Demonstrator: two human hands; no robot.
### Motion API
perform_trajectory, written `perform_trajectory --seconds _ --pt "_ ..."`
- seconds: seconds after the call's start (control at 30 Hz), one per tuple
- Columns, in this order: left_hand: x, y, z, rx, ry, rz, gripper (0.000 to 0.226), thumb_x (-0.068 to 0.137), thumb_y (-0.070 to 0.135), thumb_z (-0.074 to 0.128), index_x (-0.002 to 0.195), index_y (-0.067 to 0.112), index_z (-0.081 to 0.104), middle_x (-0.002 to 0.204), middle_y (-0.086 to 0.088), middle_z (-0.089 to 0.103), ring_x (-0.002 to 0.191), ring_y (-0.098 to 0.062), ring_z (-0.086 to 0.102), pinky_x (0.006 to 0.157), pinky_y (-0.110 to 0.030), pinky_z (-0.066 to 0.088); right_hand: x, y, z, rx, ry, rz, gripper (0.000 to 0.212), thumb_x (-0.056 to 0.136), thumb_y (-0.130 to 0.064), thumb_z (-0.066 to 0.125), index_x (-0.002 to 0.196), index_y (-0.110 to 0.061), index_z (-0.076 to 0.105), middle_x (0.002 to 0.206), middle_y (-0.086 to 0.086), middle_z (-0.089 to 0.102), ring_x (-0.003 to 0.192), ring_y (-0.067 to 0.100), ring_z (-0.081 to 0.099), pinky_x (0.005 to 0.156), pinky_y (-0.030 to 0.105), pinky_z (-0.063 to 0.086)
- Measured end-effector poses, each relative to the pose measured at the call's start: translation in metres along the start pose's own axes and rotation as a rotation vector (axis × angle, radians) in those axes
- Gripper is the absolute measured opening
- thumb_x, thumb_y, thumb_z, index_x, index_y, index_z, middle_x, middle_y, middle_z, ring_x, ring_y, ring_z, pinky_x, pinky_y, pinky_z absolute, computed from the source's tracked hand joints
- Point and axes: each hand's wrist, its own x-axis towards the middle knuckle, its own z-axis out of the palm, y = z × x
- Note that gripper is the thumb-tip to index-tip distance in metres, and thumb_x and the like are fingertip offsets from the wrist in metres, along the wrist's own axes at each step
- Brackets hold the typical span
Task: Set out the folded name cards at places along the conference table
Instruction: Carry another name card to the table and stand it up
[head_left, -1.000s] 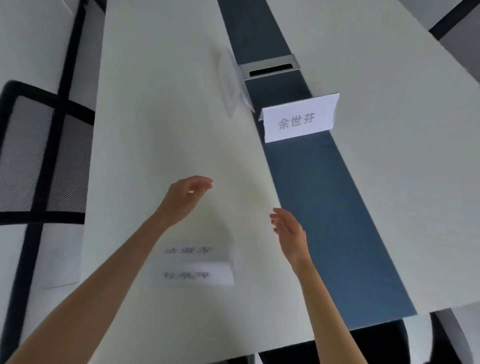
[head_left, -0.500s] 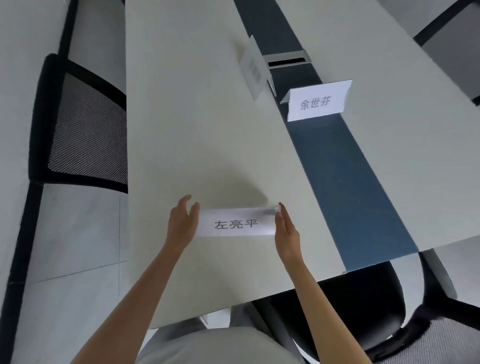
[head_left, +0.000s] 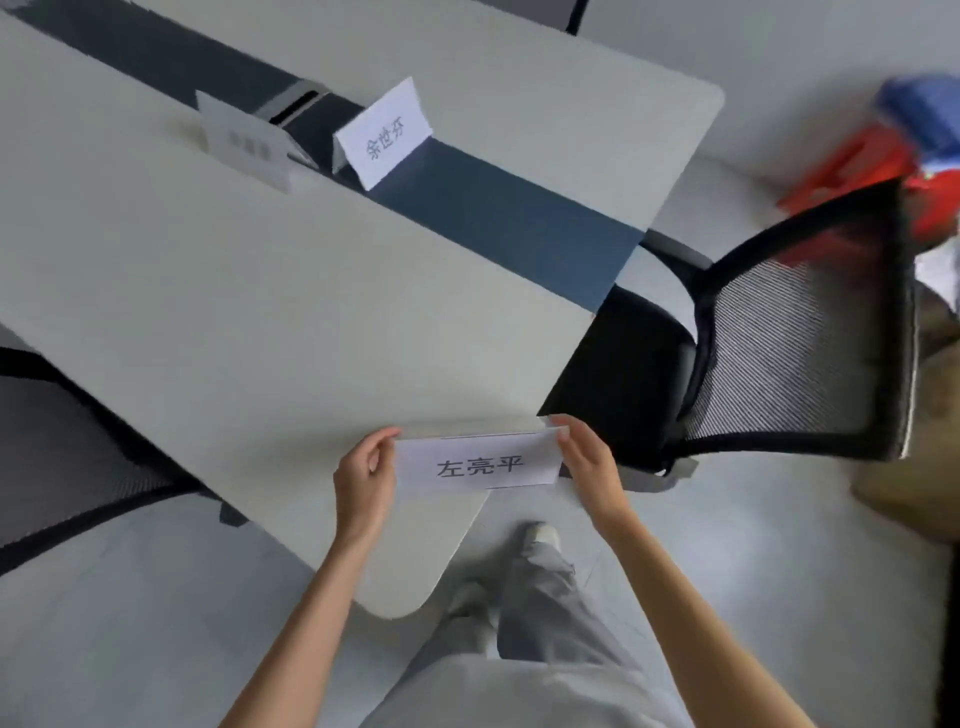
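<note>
A white folded name card (head_left: 478, 462) with black printed characters is held between both hands over the near corner of the pale conference table (head_left: 249, 322). My left hand (head_left: 363, 480) pinches its left end and my right hand (head_left: 587, 462) pinches its right end. Two more folded cards stand further up the table: one (head_left: 387, 135) on the blue centre strip, facing me, and one (head_left: 244, 140) to its left, blurred.
A black mesh chair (head_left: 753, 343) stands at the table's end on the right. Another dark mesh chair (head_left: 67, 452) is at the left. A metal cable box (head_left: 296, 104) sits in the blue strip (head_left: 509, 213). Red and blue items (head_left: 898, 135) lie far right.
Both hands closed on the card's ends and drew it back to the table's near corner. The view swung right, bringing the end chair and my legs into sight.
</note>
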Motion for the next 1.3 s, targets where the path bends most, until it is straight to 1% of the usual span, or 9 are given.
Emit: perform_trajectory --seconds 0.1,0.27,0.37,0.5,0.6,0.83,0.97,1.2,1.3 --pt "-0.021 0.016 0.029 0.010 -0.182 0.078 0.018 0.088 0.017 0.048 0.093 0.015 0.065 0.091 0.000 0.064 0.074 0.010 0.057 0.067 -0.004 0.038 -0.040 0.027 -0.031 0.135 0.197 0.098 0.021 0.092 -0.030 0.044 0.105 -0.025 0.060 0.102 -0.002 0.061 0.101 0.020 0.056 0.092 0.041 0.045" --pt "-0.058 0.055 0.106 0.094 -0.528 0.237 0.019 0.087 0.022 0.052 0.081 0.036 0.062 0.080 0.030 0.067 0.083 0.008 0.059 0.074 -0.006 0.043 -0.106 0.065 -0.106 0.304 0.521 0.195 0.023 0.091 -0.016 0.044 0.088 -0.026 0.063 0.089 0.006 0.062 0.085 0.023 0.054 0.079 0.043 0.048" --pt "-0.088 0.085 0.167 0.115 -0.692 0.319 0.026 0.090 0.014 0.050 0.082 0.035 0.063 0.081 0.027 0.068 0.085 0.009 0.060 0.074 -0.004 0.043 -0.139 0.090 -0.159 0.361 0.708 0.199 0.018 0.089 -0.020 0.047 0.090 -0.024 0.064 0.084 0.003 0.062 0.080 0.020 0.053 0.076 0.035 0.044" --pt "-0.135 0.116 0.267 0.142 -0.832 0.389 0.018 0.088 0.018 0.052 0.085 0.028 0.066 0.085 0.004 0.071 0.080 -0.007 0.062 0.077 -0.025 0.047 -0.166 0.125 -0.239 0.381 0.916 0.234 0.019 0.087 -0.024 0.047 0.087 -0.029 0.065 0.083 -0.001 0.062 0.080 0.018 0.052 0.078 0.036 0.042" --pt "-0.172 0.141 0.342 0.127 -0.896 0.425 0.019 0.088 0.020 0.051 0.079 0.033 0.063 0.083 0.011 0.067 0.076 0.004 0.059 0.073 -0.014 0.044 -0.177 0.142 -0.312 0.385 1.000 0.235 0.024 0.078 -0.034 0.044 0.087 -0.026 0.065 0.087 0.001 0.064 0.083 0.018 0.053 0.076 0.035 0.042" --pt "-0.218 0.203 0.471 0.137 -0.904 0.441 0.019 0.081 0.031 0.048 0.085 0.022 0.064 0.080 0.001 0.066 0.076 -0.014 0.059 0.072 -0.031 0.044 -0.168 0.160 -0.461 0.339 1.063 0.201 0.024 0.088 -0.027 0.045 0.099 -0.017 0.064 0.096 0.002 0.066 0.091 0.019 0.057 0.082 0.037 0.043" --pt "-0.203 0.232 0.525 0.170 -0.856 0.438 0.018 0.088 0.024 0.052 0.091 0.016 0.068 0.079 0.008 0.066 0.072 -0.004 0.058 0.074 -0.033 0.046 -0.122 0.157 -0.522 0.333 1.043 0.193 0.024 0.090 -0.024 0.044 0.101 -0.016 0.064 0.100 0.003 0.067 0.097 0.022 0.058 0.088 0.040 0.045" --pt "-0.143 0.289 0.629 0.131 -0.717 0.404 0.013 0.089 0.018 0.052 0.085 0.025 0.062 0.075 0.006 0.064 0.071 -0.004 0.059 0.073 -0.034 0.044 0.000 0.141 -0.625 0.261 0.949 0.179 0.027 0.088 -0.029 0.046 0.103 -0.017 0.065 0.101 0.001 0.067 0.103 0.021 0.057 0.093 0.040 0.043" --pt "-0.116 0.325 0.670 0.150 -0.674 0.372 0.015 0.087 0.019 0.053 0.077 0.029 0.056 0.069 0.003 0.061 0.068 -0.021 0.057 0.073 -0.039 0.048 0.052 0.122 -0.669 0.240 0.941 0.183 0.029 0.088 -0.030 0.047 0.104 -0.015 0.065 0.101 0.002 0.067 0.102 0.021 0.057 0.091 0.038 0.043"
